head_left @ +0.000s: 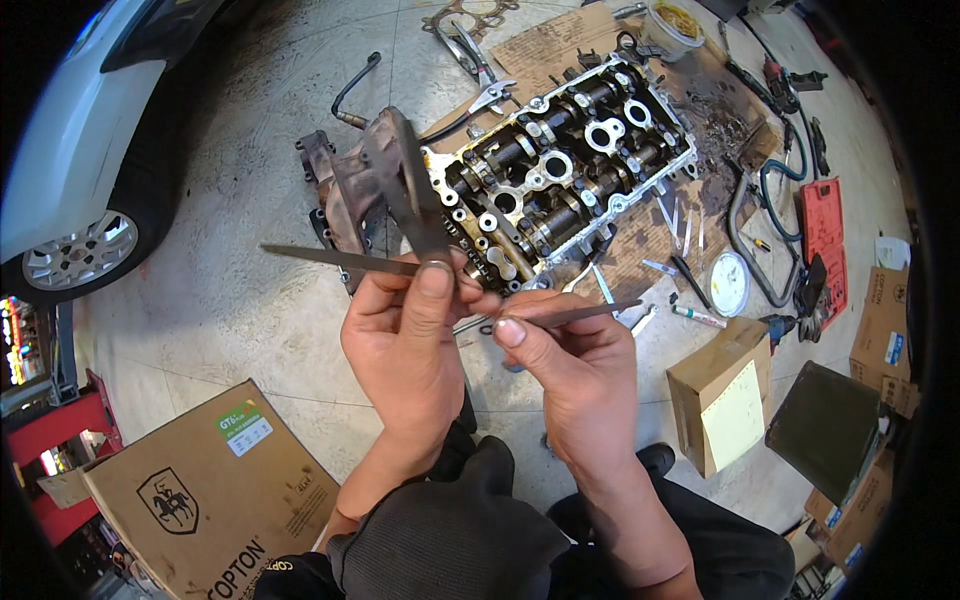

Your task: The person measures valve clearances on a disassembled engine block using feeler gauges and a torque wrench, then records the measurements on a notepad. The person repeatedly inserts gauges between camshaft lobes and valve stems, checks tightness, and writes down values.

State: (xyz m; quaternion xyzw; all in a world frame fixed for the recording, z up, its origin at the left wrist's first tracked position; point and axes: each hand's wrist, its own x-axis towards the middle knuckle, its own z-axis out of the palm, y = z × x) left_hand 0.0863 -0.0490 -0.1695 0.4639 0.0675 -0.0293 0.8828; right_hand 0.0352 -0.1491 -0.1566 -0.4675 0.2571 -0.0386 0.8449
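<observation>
My left hand (405,350) pinches a fan of thin dark feeler gauge blades between thumb and fingers. One blade (335,258) sticks out to the left, and broader ones (418,205) point up and away, somewhat blurred. Thumb and fingers of my right hand (580,375) close on another slim dark blade (585,314) that points right. The fingertips nearly meet; whether the blades join there is hidden. Just beyond both hands lies a cylinder head (548,212) with its camshafts exposed. A rusty manifold (350,190) rests against its left end.
Oil-stained cardboard (550,42) lies under the head, with pliers (478,62) and loose metal strips (672,228) around it. At right are a white lid (728,285), a red case (822,235) and a small carton (690,400). A large box (215,490) and car wheel (85,250) flank the left.
</observation>
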